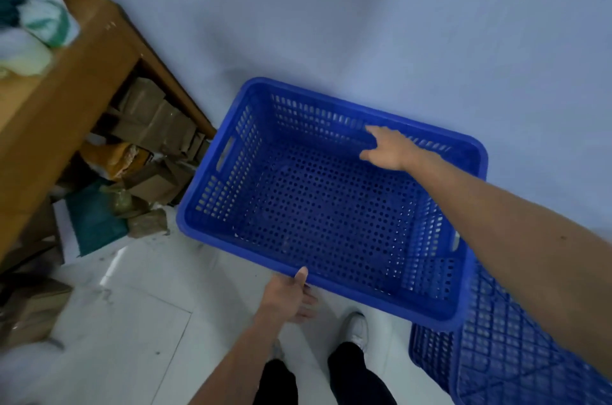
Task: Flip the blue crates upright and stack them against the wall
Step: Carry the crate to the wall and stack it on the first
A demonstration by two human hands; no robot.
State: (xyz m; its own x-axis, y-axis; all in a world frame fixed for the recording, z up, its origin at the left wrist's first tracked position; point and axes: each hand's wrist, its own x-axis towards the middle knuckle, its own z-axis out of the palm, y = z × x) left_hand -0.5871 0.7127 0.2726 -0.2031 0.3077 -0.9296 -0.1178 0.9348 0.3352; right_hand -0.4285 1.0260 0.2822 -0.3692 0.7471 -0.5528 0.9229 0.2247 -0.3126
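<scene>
Two blue crates [331,205], upright one [215,232] empty

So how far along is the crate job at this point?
Done: one blue crate is upright by the wall. In hand: left hand grips its near rim, right hand the far side. Left: a second crate, bottom up at lower right, needs flipping and stacking.
</scene>
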